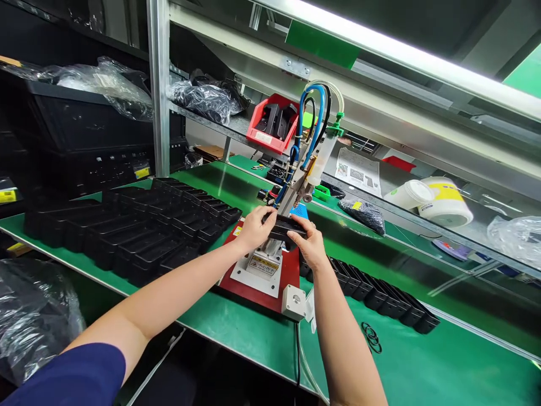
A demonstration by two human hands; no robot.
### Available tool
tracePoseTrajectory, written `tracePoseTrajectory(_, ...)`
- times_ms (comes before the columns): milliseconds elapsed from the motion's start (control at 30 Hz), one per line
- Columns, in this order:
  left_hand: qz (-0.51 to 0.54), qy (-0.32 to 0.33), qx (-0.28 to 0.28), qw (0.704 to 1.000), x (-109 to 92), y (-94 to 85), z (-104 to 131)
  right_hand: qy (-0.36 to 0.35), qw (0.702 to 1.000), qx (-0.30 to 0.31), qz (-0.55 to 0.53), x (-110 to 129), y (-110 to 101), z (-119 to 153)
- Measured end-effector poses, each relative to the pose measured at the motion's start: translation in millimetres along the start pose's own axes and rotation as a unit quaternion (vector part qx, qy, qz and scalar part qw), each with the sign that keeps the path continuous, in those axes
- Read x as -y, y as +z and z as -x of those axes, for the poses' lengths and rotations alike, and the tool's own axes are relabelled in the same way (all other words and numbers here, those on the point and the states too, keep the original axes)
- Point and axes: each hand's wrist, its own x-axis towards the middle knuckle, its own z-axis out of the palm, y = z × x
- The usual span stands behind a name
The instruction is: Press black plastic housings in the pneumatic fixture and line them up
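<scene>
A black plastic housing [284,227] is held level between my two hands, in front of the column of a bench-top pneumatic press [298,189]. My left hand [255,230] grips its left end, thumb along the near side. At its right end, my right hand [311,245] is closed with the thumb on the near edge. Below the hands lies the press's red base [291,276], with a white plate and a warning label. Whether the housing touches the press is hidden by my hands. A grey button box [293,303] sits at the base's front right corner.
Rows of black plastic trays [139,225] cover the green bench [253,344] on the left. More black parts [380,296] line up on the right, near several black rings [371,337]. A red bin [273,124] and white buckets [446,200] stand on the shelf behind.
</scene>
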Motion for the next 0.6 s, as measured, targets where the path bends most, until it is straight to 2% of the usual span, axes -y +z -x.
tracePoseTrajectory(167, 0.018, -0.004, -0.032, 0.999, 1.3, 6.0, 6.1, -0.006, 0.998, -0.045, -0.035, -1.9, 13.9, 8.2)
tracePoseTrajectory(367, 0.014, 0.024, -0.049, 0.998, 1.8, 8.6, 9.2, -0.006, 0.982, -0.186, -0.031, -0.9, 35.3, 4.2)
tracePoseTrajectory(467, 0.001, 0.038, -0.062, 0.997, 5.3, 11.9, 10.7, -0.016, 0.978, -0.206, -0.03, -6.8, 39.2, 1.9)
tracePoseTrajectory(600, -0.028, 0.049, -0.09, 0.994, 15.5, 13.5, 10.0, -0.023, 0.98, -0.193, -0.041, -17.9, 39.9, -4.5)
